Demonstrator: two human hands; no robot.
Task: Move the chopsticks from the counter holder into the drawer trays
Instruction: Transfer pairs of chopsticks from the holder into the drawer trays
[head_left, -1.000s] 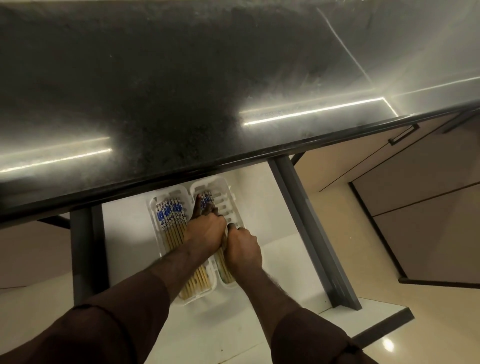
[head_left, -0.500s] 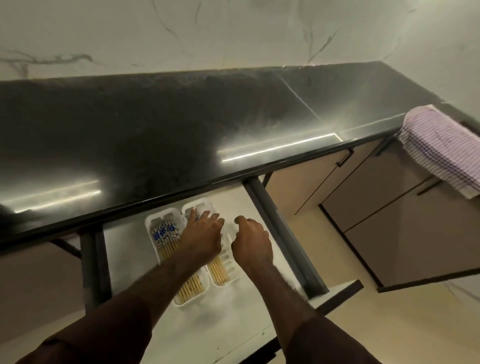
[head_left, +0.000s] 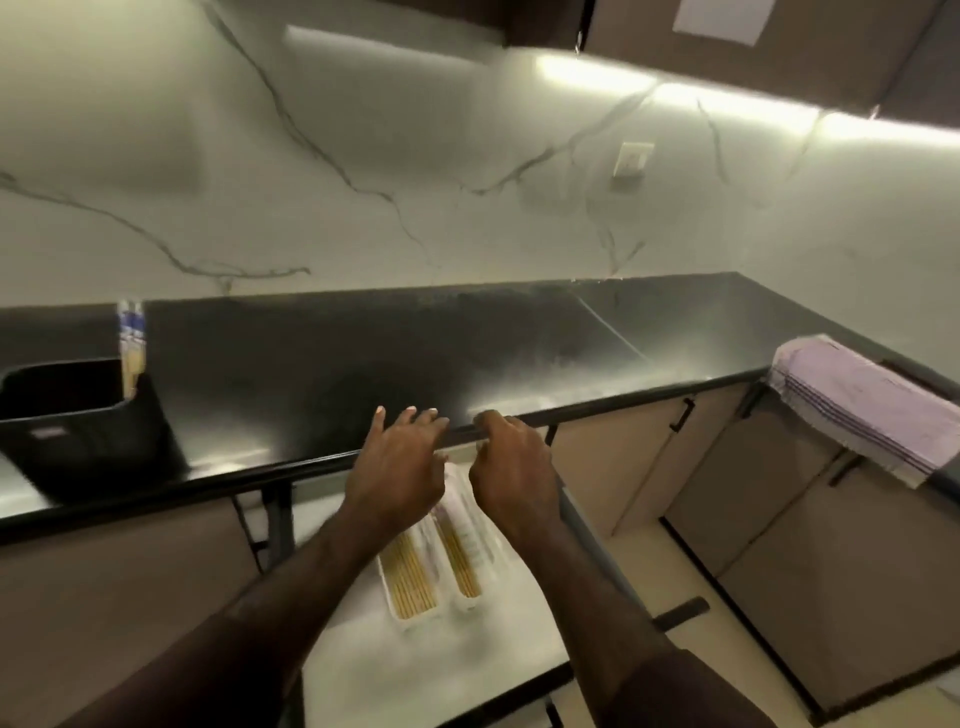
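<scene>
Head: two trays (head_left: 470, 566), two empty hands (head_left: 397, 467)

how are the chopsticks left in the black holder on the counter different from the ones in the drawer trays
The chopsticks in the holder stand upright, up on the counter; the chopsticks in the trays lie flat, down in the open drawer.
The holder's few form one small bunch at a corner of the black holder; the trays' many fill two side-by-side rows.
The holder's show blue-patterned tops; the trays' tops are hidden behind the hands.
Both have pale wooden shafts.
</scene>
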